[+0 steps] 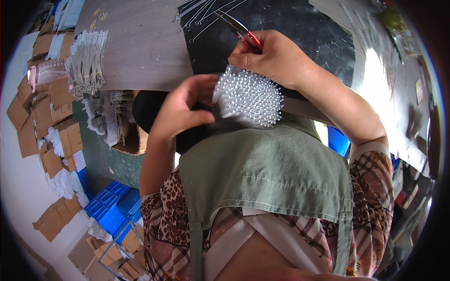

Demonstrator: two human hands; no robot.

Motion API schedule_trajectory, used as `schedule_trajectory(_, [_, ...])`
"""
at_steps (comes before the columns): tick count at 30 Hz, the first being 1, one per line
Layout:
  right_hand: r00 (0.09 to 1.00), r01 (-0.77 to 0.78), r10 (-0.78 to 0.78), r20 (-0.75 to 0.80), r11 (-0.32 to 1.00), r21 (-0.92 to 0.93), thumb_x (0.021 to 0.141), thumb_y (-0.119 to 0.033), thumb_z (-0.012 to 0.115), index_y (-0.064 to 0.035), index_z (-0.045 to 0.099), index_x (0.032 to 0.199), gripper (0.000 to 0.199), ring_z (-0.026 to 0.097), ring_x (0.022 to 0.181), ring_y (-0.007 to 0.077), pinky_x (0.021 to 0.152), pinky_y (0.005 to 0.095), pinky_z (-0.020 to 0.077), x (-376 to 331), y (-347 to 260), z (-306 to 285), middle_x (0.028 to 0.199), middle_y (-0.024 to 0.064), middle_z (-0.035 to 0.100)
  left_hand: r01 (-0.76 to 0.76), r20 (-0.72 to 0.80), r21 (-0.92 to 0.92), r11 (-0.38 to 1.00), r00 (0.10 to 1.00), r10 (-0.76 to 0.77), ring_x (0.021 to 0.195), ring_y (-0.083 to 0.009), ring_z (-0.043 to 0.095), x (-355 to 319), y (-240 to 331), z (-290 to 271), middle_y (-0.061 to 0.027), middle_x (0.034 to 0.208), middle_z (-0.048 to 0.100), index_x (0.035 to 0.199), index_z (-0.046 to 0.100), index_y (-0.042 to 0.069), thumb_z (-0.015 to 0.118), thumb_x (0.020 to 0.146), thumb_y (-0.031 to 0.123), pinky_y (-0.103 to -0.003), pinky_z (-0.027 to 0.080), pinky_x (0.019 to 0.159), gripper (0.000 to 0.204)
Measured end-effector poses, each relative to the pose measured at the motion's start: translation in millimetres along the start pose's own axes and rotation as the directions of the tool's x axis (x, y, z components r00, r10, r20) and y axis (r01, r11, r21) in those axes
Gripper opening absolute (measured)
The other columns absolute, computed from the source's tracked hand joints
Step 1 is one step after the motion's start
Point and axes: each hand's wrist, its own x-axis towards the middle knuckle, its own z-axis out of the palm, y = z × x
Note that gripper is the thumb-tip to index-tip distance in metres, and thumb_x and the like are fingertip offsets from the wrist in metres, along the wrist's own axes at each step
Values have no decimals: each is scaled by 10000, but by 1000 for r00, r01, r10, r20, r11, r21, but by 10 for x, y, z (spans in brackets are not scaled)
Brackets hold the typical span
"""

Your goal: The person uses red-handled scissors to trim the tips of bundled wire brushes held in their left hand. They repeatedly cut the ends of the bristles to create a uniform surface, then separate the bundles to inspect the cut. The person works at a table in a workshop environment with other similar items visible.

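Observation:
My left hand (180,105) grips a thick bundle of thin white sticks with rounded tips (247,96), held end-on at the table's near edge, just above my green apron (267,173). My right hand (272,58) sits right behind the bundle and holds a pair of red-handled scissors (241,32) whose blades point away over a black mat (290,23). Several loose thin rods (201,14) lie on the mat beyond the scissors.
A grey wooden table (140,47) carries tied bunches of white sticks (86,61) at its left end. Cardboard boxes (44,122) are stacked along the left. Blue plastic crates (112,206) stand on the floor below. More rods (370,33) lie at the right.

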Motion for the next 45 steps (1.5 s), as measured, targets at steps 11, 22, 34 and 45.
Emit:
schedule_trajectory(11, [973,187,-196,123,979,81,808,-97,681,-12,635,789,99,564,687,57,654,216,466,-114,-271,373,698,1,611,-101,-24,641,761,988,151,1136,-266,532,-53,-824,246,-102,1210,574,1284,484,87,763,699,256,-361,404,980,669])
schedule_trajectory(22, [833,423,-553,0,638,643,872,-375,622,12,416,1307,618,360,559,28,613,223,406,-328,-151,218,639,-79,371,-419,-159,405,812,843,514,1111,-227,541,-258,315,142,-76,1193,587,1210,550,69,733,752,175,-372,387,991,504])
schedule_trajectory(34, [818,527,-573,-43,719,453,660,56,769,-89,376,1389,841,366,665,9,714,160,380,-165,-395,453,684,-93,330,-463,-86,547,697,797,597,1040,-209,588,430,306,-602,-115,1149,604,1234,500,10,517,920,181,-337,483,905,358])
schedule_trajectory(45, [840,488,-542,-33,726,484,649,18,795,-47,373,1380,847,402,697,8,771,161,379,-9,-338,491,699,-94,361,-480,7,-65,875,876,482,970,-175,605,301,767,-38,-93,1084,626,1119,585,8,586,867,160,-302,494,861,295])
